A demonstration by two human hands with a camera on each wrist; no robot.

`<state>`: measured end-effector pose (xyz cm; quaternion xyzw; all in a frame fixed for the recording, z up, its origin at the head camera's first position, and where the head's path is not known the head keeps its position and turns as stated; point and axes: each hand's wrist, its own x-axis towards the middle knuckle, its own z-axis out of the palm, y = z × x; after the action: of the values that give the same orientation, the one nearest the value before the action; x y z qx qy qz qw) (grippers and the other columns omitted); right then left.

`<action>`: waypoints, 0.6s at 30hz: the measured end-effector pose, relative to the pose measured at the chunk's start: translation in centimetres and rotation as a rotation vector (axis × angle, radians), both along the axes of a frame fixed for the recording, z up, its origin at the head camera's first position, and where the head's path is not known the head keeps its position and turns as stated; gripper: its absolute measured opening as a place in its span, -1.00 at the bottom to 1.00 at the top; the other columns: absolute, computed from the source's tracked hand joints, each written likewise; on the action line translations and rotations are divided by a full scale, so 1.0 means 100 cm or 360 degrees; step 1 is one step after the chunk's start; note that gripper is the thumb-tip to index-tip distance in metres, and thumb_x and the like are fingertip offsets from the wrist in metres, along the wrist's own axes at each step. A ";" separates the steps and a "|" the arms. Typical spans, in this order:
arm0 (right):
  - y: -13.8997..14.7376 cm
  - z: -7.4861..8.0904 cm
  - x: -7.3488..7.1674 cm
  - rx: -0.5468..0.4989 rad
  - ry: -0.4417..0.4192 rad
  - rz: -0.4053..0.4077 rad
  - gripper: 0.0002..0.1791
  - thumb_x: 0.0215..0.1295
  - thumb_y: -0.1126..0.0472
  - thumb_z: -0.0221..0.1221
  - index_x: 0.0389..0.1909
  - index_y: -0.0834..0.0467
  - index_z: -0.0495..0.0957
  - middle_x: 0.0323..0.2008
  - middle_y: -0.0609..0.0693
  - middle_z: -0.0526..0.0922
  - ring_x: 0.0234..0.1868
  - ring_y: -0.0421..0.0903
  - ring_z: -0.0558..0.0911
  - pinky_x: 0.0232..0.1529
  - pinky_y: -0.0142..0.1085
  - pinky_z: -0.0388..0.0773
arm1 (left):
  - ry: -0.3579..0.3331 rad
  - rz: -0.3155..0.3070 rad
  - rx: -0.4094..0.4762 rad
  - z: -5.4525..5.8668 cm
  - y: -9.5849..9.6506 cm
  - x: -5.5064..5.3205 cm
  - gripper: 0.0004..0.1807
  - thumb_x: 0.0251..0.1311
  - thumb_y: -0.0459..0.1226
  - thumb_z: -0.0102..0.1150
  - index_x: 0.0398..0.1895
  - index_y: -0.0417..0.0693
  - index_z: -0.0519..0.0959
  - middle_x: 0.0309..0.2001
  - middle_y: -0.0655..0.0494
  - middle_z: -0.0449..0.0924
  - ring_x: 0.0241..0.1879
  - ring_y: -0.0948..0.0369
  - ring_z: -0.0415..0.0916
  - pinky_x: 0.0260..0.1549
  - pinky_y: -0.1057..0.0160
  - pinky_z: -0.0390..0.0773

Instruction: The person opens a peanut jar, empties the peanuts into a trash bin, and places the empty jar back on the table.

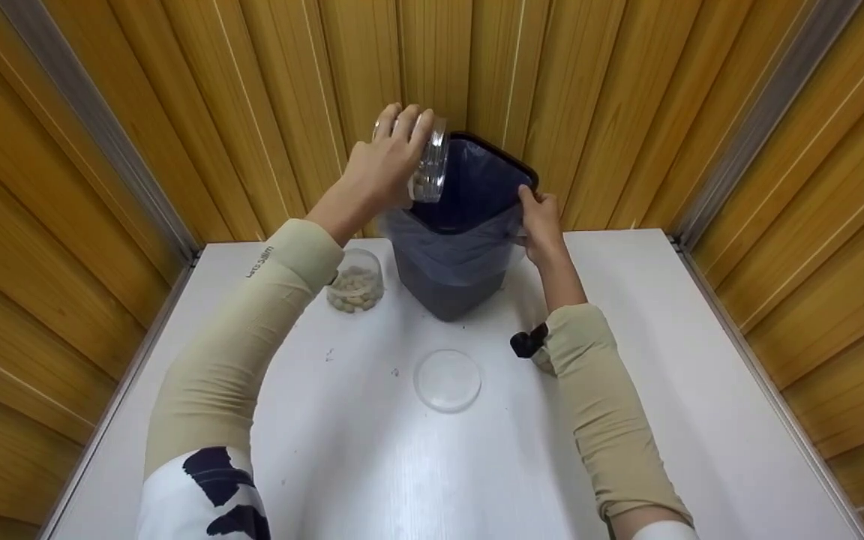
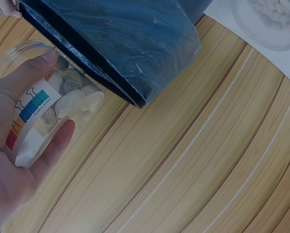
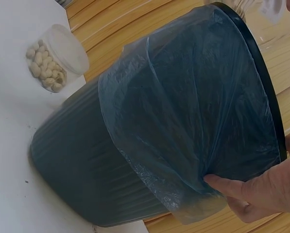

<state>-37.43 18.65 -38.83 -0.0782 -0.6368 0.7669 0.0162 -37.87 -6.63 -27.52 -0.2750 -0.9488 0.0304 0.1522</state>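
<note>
Two-handed tip-out, nothing spare

So my left hand (image 1: 383, 169) has its fingers and thumb wrapped round a clear jar (image 1: 430, 169), tilted over with its ridged end right at the mouth of a dark grey waste bin (image 1: 451, 296). From the left wrist you can see pale lumps (image 2: 69, 103) inside; honestly can't tell if they're nuts, shells or pebbles. My right hand (image 1: 541, 221) has the bin's rim pinched, thumb at the edge, a finger pressing the translucent blue liner (image 3: 174, 97).

I reckon this is the emptying step, and with lumps in the jar it isn't done. Next move probably calls for a steeper left wrist so they slide in, while the right holds bin and bag steady. Rush it and some could miss.

Below my left hand, on the white table (image 1: 627, 300), sits a clear tub (image 1: 357, 262) of what look like pistachios (image 3: 46, 68). Closer to me, between my forearms, lies a round clear lid (image 1: 447, 381).
</note>
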 end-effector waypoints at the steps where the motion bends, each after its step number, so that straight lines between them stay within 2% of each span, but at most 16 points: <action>1: 0.000 0.000 0.000 0.0004 0.0005 -0.0005 -0.58 0.62 0.00 -0.11 0.22 0.15 0.03 0.09 0.04 0.16 0.17 -0.02 0.25 0.36 0.26 0.28 | 0.0011 -0.0005 -0.0004 0.000 0.000 0.000 0.33 -0.14 -0.20 0.60 0.62 -0.07 -0.15 0.57 -0.17 -0.06 0.57 -0.16 -0.18 -0.08 -0.28 0.63; 3: -0.001 -0.001 -0.001 0.0019 -0.0002 -0.0006 -0.61 0.62 -0.01 -0.11 0.19 0.13 0.04 0.01 0.00 0.15 0.10 -0.05 0.25 0.36 0.25 0.30 | 0.0026 -0.0012 -0.0014 -0.001 0.001 -0.001 0.33 -0.15 -0.21 0.60 0.62 -0.07 -0.14 0.56 -0.17 -0.05 0.57 -0.16 -0.18 -0.10 -0.28 0.63; 5: -0.001 -0.002 -0.001 0.0032 -0.0011 -0.0011 -0.54 0.62 -0.02 -0.11 0.29 0.16 0.03 0.04 0.01 0.14 0.11 -0.05 0.24 0.36 0.23 0.31 | 0.0031 -0.0018 -0.0019 -0.002 0.001 -0.001 0.34 -0.16 -0.22 0.61 0.62 -0.07 -0.14 0.56 -0.16 -0.05 0.57 -0.16 -0.18 -0.11 -0.28 0.63; 10: -0.001 -0.003 0.000 0.0067 -0.0032 -0.0016 -0.32 0.61 -0.06 -0.13 0.50 0.19 -0.14 0.26 0.09 0.06 0.29 -0.02 0.17 0.39 0.19 0.28 | 0.0037 -0.0034 -0.0026 -0.003 0.002 -0.003 0.36 -0.17 -0.23 0.63 0.62 -0.07 -0.15 0.56 -0.16 -0.05 0.56 -0.16 -0.18 -0.13 -0.25 0.65; 18: 0.002 -0.003 0.001 0.0092 -0.0033 -0.0006 -0.21 0.61 -0.07 -0.13 0.56 0.21 -0.28 0.46 0.19 -0.05 0.41 0.05 0.13 0.39 0.19 0.29 | 0.0046 -0.0058 -0.0071 -0.008 0.002 -0.005 0.23 -0.04 -0.31 0.48 0.63 -0.09 -0.15 0.57 -0.16 -0.08 0.56 -0.16 -0.18 -0.18 -0.23 0.66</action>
<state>-37.34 18.85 -39.17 -0.0870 -0.6587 0.7472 0.0133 -38.37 -6.46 -28.27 -0.2951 -0.9405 0.0526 0.1602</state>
